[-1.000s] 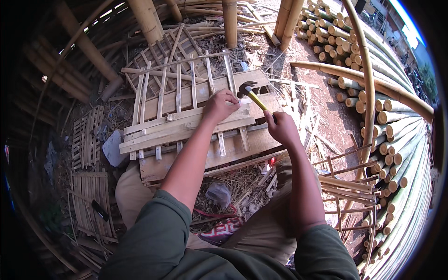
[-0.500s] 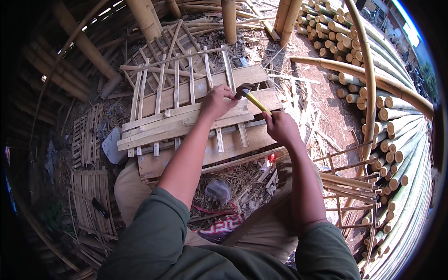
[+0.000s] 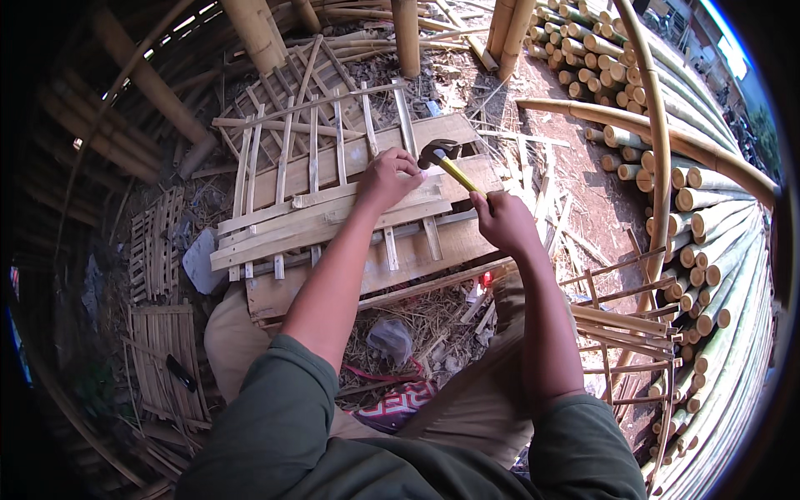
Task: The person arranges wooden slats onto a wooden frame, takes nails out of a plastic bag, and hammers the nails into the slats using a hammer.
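My right hand (image 3: 506, 222) is wrapped round the yellow handle of a claw hammer (image 3: 457, 173). The dark hammer head is up beside the fingertips of my left hand (image 3: 388, 178), a little apart from them. My left thumb and fingers are pinched together over the right part of a bamboo slat frame; whatever is between them is too small to make out. In this frame, flat crosswise slats (image 3: 283, 242) lie over several thin upright strips (image 3: 315, 150). Beneath it is a wide wooden board (image 3: 367, 260), and another board (image 3: 442, 130) lies farther back.
Stacked bamboo poles (image 3: 708, 250) fill the right side, with a curved bamboo pole (image 3: 656, 150) in front. Small slatted panels (image 3: 167, 358) lie at left, near a dark phone-like object (image 3: 181, 373). A clear plastic bag (image 3: 389, 340) sits among shavings between my legs.
The hammer head has lifted slightly and tipped away from the slats, with my right hand shifting a little to the right. My left hand stays nearly in place.
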A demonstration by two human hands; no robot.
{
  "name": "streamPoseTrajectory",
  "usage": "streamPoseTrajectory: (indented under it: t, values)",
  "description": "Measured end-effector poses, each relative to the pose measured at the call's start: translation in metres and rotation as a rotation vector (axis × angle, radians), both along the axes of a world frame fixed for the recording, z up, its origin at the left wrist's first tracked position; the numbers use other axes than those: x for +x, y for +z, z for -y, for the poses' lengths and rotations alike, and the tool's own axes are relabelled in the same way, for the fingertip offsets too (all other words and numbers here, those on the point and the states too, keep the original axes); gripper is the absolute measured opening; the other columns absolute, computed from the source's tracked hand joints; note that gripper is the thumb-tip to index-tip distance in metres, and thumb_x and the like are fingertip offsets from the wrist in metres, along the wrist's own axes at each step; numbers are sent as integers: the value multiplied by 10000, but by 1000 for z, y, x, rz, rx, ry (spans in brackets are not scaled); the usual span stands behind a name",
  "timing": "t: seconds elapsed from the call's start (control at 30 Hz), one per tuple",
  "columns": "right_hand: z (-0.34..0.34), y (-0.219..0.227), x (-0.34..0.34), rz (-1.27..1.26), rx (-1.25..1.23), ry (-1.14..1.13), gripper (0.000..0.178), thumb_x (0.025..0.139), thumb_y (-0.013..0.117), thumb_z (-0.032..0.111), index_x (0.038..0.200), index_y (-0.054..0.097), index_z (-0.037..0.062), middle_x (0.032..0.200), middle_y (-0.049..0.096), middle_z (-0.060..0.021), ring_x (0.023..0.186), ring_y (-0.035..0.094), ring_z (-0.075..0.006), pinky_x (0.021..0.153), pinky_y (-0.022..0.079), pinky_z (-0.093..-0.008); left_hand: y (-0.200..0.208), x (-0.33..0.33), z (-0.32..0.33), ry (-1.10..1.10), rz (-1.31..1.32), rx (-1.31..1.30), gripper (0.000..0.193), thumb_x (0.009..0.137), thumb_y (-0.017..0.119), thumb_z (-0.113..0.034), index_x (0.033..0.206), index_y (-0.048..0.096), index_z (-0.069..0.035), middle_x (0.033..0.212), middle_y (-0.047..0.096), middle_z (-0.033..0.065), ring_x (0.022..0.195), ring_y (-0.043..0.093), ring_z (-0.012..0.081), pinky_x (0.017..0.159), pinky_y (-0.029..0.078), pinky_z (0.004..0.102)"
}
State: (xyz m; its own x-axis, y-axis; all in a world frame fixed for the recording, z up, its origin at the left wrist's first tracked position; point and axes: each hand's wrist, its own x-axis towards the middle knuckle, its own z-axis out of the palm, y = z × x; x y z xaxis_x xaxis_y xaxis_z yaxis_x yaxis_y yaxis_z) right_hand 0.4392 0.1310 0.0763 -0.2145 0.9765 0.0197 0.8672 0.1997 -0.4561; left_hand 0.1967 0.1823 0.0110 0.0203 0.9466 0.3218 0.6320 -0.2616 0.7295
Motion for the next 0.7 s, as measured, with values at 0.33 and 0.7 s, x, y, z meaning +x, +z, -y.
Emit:
streamPoseTrajectory:
  t: [0.33,0.7]
  values:
    - [1,9,0,61,166,-52,457,920,587,432,732,669,24,651,626,-195,630,628,-387,613,501,-471,-6,-7,-4,-33,28,25,170,744,788,-203,854,726,-90,1021,665,40,983,645,233,881,504,331]
    - [-1,4,-4,-41,315,-12,343,843,691,423,745,699,94,602,628,-127,570,634,-317,551,491,-416,14,-3,4,-182,18,476,540,735,672,96,1239,593,-82,1216,638,143,1125,609,321,992,479,397]
